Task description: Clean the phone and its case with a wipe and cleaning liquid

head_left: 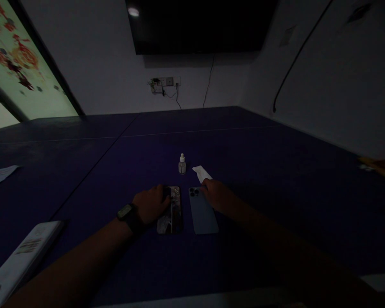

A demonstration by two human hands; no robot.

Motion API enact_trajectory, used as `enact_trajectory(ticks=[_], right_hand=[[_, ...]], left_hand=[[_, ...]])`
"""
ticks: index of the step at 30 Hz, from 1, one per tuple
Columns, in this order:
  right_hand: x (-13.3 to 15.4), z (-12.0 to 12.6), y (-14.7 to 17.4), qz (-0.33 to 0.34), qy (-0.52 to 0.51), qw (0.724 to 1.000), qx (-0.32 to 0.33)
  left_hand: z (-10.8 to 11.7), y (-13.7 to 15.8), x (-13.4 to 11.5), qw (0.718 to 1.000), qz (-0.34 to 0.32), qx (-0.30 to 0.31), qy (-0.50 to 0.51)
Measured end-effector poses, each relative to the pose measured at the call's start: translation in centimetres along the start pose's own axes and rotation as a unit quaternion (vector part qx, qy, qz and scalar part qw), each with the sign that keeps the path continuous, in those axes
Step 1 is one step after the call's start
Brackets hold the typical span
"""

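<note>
Two phones lie side by side on a dark blue-purple table. My left hand (151, 203), with a black watch on its wrist, is closed around the upper left part of the phone with a patterned, glossy face (176, 214). My right hand (218, 196) grips the upper right corner of the blue phone (204, 217), whose camera lenses face up. Some of its fingers are hidden. A crumpled white tissue (201, 172) lies just beyond these fingers, its near end meeting them. Between and beyond the phones stands a small clear dropper bottle (182, 165) with a white cap.
A long white device (25, 256) rests at the left front of the table (122, 265). Paper (0, 176) lies at the left edge. Something yellow-orange (381, 167) is at the far right. Behind are wall sockets with cables (165, 82) and a dark screen (199, 30).
</note>
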State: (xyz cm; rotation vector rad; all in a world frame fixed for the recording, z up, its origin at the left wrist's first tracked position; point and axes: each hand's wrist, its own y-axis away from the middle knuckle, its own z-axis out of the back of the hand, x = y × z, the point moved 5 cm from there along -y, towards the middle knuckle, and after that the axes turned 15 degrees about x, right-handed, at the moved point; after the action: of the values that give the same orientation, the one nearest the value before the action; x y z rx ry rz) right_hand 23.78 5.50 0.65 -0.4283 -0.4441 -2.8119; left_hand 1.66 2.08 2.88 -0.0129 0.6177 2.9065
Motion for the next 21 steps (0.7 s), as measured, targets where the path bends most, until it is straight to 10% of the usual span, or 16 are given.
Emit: enact_trajectory(ticks=[12,21], right_hand=[[-0.6,1.8,0.4,0.01,0.042,0.994,-0.102],[-6.1,3.1,-2.5,-0.067,0.056,0.985,-0.148]], left_hand=[[0.6,-0.2,0.7,1.0,0.004,-0.001,-0.001],[1.7,-4.8,6.3,0.981,-0.074,-0.176,-0.041]])
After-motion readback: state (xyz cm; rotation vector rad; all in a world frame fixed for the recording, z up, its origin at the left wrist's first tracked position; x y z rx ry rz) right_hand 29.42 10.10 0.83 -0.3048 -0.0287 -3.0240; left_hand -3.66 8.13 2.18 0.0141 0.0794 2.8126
